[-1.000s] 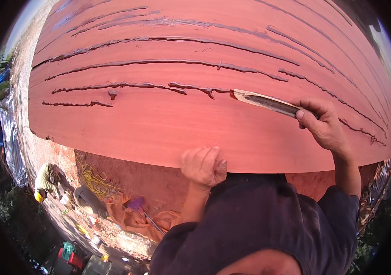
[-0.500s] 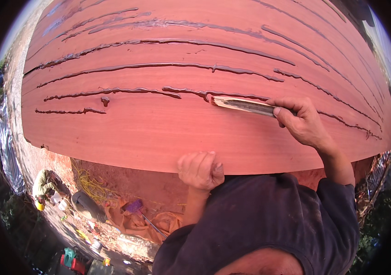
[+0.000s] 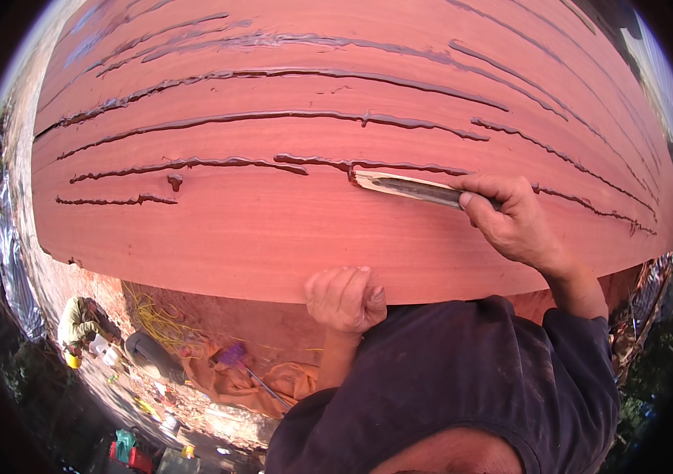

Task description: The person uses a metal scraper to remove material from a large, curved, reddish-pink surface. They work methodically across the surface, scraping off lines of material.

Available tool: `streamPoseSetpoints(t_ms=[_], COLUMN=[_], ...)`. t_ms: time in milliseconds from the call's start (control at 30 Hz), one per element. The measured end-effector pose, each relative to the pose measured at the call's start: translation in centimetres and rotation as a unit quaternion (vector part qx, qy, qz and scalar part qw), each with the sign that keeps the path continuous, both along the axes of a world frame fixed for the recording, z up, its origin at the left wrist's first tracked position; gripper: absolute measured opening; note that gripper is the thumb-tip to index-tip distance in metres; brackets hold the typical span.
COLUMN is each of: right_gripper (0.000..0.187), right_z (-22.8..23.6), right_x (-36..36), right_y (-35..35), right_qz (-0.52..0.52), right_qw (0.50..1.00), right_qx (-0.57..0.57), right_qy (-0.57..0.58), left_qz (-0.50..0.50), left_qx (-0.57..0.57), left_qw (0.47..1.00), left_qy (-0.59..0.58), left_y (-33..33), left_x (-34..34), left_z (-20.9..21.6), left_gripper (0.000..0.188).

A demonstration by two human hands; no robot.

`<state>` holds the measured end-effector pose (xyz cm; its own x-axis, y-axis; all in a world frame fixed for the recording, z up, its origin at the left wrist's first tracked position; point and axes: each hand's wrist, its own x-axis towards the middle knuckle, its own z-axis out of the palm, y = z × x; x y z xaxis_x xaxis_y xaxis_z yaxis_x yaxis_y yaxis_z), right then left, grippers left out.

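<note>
A large reddish wooden slab [image 3: 218, 229] lies in front of me, streaked with long lines of thick, dark, glossy paste [image 3: 289, 115]. My right hand [image 3: 514, 221] pinches a narrow wooden stick [image 3: 407, 188] between thumb and fingers. The stick's far tip, smeared dark, touches the slab at a paste line just left of my hand. At the slab's near edge sits my left hand [image 3: 344, 299], its fingers curled and closed. Whatever those fingers hold, if anything, is hidden.
Below the slab's left side are a crumpled orange tarp [image 3: 285, 383], a tangled yellow cord [image 3: 159, 320] and a purple broom-like head [image 3: 232, 355]. A person [image 3: 82, 322] bends down farther left. A red container [image 3: 141, 458] stands at the lower left.
My right hand and the stick have shifted a little left, bringing the tip slightly lower along the paste line. My left hand stays at the near edge.
</note>
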<state>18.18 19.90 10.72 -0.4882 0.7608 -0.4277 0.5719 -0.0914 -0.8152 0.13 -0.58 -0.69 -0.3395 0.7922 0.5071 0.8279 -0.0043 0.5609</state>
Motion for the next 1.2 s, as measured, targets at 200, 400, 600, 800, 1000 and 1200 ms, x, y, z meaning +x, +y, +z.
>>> streamPoseSetpoints(t_ms=[200,400,600,800,1000,1200], right_gripper=[0.028,0.027,0.025,0.026,0.027,0.025], right_z=[-0.8,0.0,1.6,0.2,-0.8,-1.5], right_x=[-1.1,-1.8,0.9,1.6,1.1,0.7], right_y=[-0.5,1.1,1.5,-0.7,-1.4,-1.1], right_qz=[-0.001,-0.014,-0.026,-0.052,-0.042,-0.048], right_qw=[0.999,0.987,0.99,0.997,0.999,0.998], right_qx=[0.017,0.076,0.097,0.031,0.014,0.018], right_qy=[0.031,0.143,0.103,0.05,0.031,0.034], left_qz=[0.001,-0.002,0.003,-0.001,-0.003,-0.007], left_qx=[0.005,0.006,0.016,0.009,0.01,0.006], left_qw=[1.0,1.0,1.0,1.0,1.0,1.0], left_qy=[0.002,0.015,0.01,0.01,0.009,0.008], left_y=[0.1,0.1,0.1,0.0,0.1,0.0], left_x=[0.1,0.1,0.2,0.0,0.0,-0.1], left_z=[0.1,0.1,-0.2,0.0,0.1,0.1], left_gripper=[0.025,0.024,0.025,0.025,0.026,0.026])
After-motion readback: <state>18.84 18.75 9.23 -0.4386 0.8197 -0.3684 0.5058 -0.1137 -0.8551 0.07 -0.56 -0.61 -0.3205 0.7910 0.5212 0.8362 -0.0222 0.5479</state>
